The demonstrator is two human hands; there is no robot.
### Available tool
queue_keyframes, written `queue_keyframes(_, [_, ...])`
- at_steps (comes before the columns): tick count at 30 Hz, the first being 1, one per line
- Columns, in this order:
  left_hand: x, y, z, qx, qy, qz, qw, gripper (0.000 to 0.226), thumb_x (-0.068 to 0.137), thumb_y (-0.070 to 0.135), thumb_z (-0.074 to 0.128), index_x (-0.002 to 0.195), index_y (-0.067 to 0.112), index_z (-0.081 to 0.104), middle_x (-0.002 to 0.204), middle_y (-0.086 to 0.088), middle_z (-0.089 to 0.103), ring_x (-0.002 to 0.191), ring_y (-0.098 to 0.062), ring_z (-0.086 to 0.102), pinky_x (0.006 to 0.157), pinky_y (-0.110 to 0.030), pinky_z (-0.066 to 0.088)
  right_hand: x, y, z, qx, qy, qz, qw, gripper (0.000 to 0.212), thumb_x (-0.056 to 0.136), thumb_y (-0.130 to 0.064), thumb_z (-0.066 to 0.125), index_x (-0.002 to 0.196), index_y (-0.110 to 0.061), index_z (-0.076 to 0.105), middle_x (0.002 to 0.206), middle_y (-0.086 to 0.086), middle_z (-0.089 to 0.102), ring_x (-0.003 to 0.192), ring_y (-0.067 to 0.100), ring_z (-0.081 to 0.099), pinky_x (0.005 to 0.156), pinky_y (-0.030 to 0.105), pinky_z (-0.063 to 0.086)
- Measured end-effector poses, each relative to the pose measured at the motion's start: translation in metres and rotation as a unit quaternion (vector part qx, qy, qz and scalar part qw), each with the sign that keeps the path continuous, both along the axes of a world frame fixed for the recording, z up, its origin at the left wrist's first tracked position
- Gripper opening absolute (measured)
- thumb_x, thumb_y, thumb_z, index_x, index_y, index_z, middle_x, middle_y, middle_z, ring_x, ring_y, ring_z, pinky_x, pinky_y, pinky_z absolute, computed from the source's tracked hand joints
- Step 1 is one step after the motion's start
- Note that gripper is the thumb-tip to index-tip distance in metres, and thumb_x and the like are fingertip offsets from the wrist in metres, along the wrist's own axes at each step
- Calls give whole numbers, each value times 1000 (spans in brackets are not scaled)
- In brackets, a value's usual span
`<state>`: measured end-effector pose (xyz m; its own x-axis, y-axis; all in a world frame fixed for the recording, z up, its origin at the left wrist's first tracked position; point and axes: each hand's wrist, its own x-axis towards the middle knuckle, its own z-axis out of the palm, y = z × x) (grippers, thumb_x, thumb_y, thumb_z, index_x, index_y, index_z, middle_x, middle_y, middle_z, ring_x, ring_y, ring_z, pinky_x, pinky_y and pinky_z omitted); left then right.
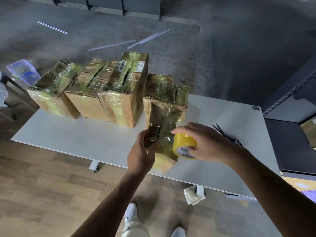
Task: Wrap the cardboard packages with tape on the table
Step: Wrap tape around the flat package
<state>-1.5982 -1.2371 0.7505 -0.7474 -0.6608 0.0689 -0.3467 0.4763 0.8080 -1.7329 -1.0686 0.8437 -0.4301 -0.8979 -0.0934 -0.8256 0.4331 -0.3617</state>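
Observation:
A tall cardboard package [164,106], wound in clear yellowish tape, stands on the white table [68,134] near its front edge. My left hand [142,153] grips the package's near left corner. My right hand [203,142] holds a yellow tape roll [183,145] pressed against the package's right side, fingers curled over the roll. Three more taped cardboard packages stand in a row behind: one at the left [53,89], one in the middle [89,93] and a taller one [126,89] beside it.
Black scissors [227,134] lie on the table to the right of my right hand. A dark metal shelf [290,117] stands at the right. A clear plastic container [23,71] sits at the far left. White strips lie on the grey floor beyond.

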Motion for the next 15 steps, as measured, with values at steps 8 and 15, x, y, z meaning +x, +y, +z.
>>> queue_keyframes(8, [5, -19, -12, 32, -3, 46, 998, 33, 89, 21, 66, 117, 15, 49, 103, 2, 68, 96, -26, 66, 74, -39, 51, -3, -5, 10, 125, 90, 1, 988, 46, 92, -40, 52, 134, -55, 41, 109, -7, 51, 98, 20, 58, 80, 28, 41])
queue_keyframes(15, [11, -21, -20, -45, 25, 2, 999, 22, 89, 40, 56, 97, 21, 64, 115, 8, 62, 93, -18, 66, 64, -32, 52, -2, -10, -9, 216, 105, 13, 971, 43, 94, -47, 49, 136, -49, 42, 120, -3, 51, 105, 22, 58, 78, 28, 37])
